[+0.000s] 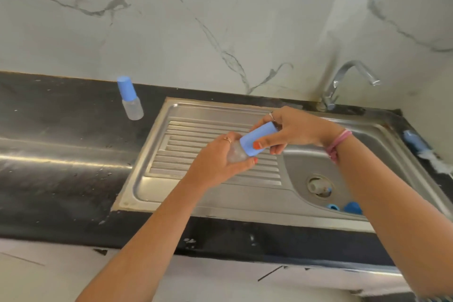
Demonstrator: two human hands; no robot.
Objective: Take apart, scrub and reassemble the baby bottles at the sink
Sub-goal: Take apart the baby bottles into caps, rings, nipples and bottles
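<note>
A: What are the hands doing?

B: Both are on one baby bottle [247, 147], held tilted above the ribbed drainboard [196, 144] of the steel sink [306, 206]. The left hand [218, 162] is wrapped around the clear body, fingers curled under it. The right hand [291, 130] grips the blue cap [257, 140], thumb pressed on its side and fingers round the far end.

A: Is the cap off?

B: No, it sits on the bottle. The clear body looks empty, though the left hand covers most of it, so I can't be sure.

A: Any other bottles?

B: A second bottle [129, 98] stands upright on the black counter [61, 115], left of the sink and near the marble wall [220, 19]. Its blue cap is on and the clear body appears empty.

A: What's in the basin?

B: A pale, roughly cylindrical piece [315, 185] lies at the drain [320, 186]; what it is I can't make out. Two blue parts [343, 208] rest against the near wall of the basin, partly hidden by the right forearm.

A: And around the sink?

B: The tap [343, 81] rises from the back corner, its spout pointing right. A bottle brush [426, 149] with a blue handle and white bristles lies on the counter at the right edge.
</note>
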